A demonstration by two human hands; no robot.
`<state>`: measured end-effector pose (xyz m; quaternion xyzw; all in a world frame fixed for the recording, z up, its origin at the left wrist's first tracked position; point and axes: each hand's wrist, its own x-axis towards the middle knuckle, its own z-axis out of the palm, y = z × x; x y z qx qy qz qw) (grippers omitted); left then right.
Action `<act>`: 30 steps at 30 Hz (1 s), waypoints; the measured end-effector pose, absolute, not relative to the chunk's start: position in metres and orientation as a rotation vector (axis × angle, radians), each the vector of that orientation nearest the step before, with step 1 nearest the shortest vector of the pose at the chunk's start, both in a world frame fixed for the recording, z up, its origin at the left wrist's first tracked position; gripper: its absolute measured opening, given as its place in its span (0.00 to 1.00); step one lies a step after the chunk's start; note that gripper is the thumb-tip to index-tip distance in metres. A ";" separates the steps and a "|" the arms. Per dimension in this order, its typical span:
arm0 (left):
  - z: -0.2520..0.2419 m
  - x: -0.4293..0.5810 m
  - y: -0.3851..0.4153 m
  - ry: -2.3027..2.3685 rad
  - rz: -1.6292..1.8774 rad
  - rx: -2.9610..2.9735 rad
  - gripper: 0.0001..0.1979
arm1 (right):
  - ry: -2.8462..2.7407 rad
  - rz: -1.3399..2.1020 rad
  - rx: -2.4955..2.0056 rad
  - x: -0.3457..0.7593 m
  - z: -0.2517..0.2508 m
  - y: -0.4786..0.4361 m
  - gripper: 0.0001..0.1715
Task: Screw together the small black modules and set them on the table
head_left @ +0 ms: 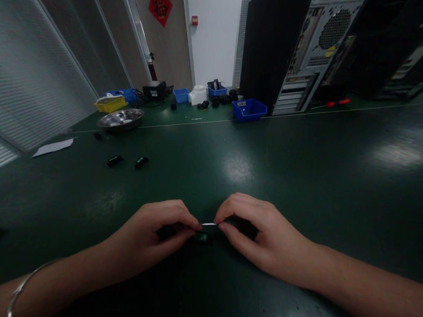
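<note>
Both my hands rest low on the dark green table (305, 175), fingertips meeting over a small black part (203, 237) with a thin silver strip on top. My left hand (154, 234) pinches its left end between thumb and fingers. My right hand (260, 233) pinches the right end. A thin bracelet sits on my left wrist. Most of the part is hidden by my fingers.
Two small black parts (115, 160) (141, 162) lie to the far left, near a sheet of paper (53, 147). Further back stand a metal bowl (120, 118), a yellow bin (110, 103), blue bins (249, 109), and computer towers (297, 48) with a red screwdriver (337, 103).
</note>
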<state>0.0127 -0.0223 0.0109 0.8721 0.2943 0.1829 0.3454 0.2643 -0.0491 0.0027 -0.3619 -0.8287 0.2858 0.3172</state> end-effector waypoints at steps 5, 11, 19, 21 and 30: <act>0.016 0.015 -0.024 0.773 0.466 2.258 0.11 | -2.257 0.724 -0.940 0.263 0.004 -0.052 0.07; 0.009 0.016 -0.021 0.661 0.503 2.284 0.09 | -2.270 0.754 -0.913 0.264 0.003 -0.054 0.07; 0.001 0.013 -0.021 0.609 0.551 2.353 0.07 | -2.411 0.673 -0.849 0.264 0.004 -0.054 0.10; -0.001 0.012 -0.021 0.610 0.579 2.367 0.06 | -2.421 0.641 -0.883 0.265 0.003 -0.054 0.10; -0.004 0.013 -0.018 0.592 0.625 2.370 0.05 | -2.449 0.479 -0.938 0.265 0.004 -0.056 0.09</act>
